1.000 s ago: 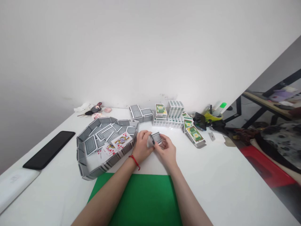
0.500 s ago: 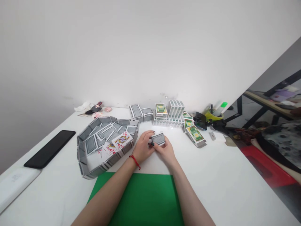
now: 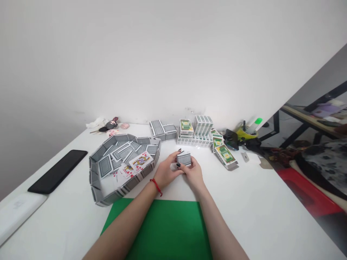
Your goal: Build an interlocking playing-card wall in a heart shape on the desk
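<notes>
A small stack of playing cards (image 3: 184,159), grey patterned back showing, is held between both hands above the white table. My right hand (image 3: 194,174) grips its right and near edges, the dark-nailed thumb across the front. At its left edge, my left hand (image 3: 168,169) closes round the stack with the fingertips at the top corner; a red cord circles that wrist. Left of the hands lies a shape walled with folded grey cards (image 3: 130,186). Loose cards lie inside it, among them a face-up queen of hearts (image 3: 141,161).
Behind the hands stand card boxes (image 3: 195,140), a green-fronted box (image 3: 186,125) and folded grey card blocks (image 3: 162,130). Opened card boxes (image 3: 225,154) lie to the right. A green mat (image 3: 165,231) is under my forearms. A black phone (image 3: 58,171) lies far left.
The cards have shifted slightly right and up and now stand more upright. My left fingers have moved from across their left side to the upper left corner.
</notes>
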`<state>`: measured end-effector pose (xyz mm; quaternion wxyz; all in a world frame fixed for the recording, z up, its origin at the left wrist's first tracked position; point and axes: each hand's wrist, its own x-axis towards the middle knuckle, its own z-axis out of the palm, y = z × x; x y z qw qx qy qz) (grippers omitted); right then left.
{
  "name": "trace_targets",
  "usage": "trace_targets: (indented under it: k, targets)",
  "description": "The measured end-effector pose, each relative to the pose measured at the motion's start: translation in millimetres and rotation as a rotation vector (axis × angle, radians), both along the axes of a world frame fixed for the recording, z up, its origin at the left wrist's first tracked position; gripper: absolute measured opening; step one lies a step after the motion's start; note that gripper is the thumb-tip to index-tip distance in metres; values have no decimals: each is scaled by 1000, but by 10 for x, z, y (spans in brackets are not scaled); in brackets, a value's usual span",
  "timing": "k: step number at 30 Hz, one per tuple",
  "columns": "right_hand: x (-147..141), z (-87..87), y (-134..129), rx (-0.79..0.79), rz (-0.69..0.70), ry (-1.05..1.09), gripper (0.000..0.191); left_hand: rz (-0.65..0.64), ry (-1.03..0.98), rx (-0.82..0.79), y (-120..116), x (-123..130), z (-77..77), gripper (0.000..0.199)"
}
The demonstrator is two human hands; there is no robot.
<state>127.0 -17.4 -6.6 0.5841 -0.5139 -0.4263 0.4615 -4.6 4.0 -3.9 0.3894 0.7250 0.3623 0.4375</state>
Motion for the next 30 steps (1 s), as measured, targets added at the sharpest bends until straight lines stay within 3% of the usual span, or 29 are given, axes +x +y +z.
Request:
trace_targets:
  k: [3, 7, 14, 20, 23, 27, 30]
  targets:
    - [40, -76, 28, 43, -111, -65, 54, -89, -286, -234, -11, 26, 24, 52]
    - [77, -109, 26, 149, -135, -195, 54, 4, -560, -530, 32, -5, 69, 30]
    - [91, 3, -49, 222, 56, -179, 49, -294, -600, -850, 117, -174, 116, 29]
    - [52, 25, -65, 245, 219, -34, 52, -445, -565, -890, 136, -209, 113, 26]
    - [64, 8, -45, 205, 155, 23, 55, -426, -549, -807, 155, -198, 94, 30]
    - [131, 4, -22, 98, 32, 13, 53, -346, -466, -624, 167, -174, 54, 54]
    - [164, 39, -23, 105, 56, 95, 59, -330, -389, -525, 147, -150, 35, 61]
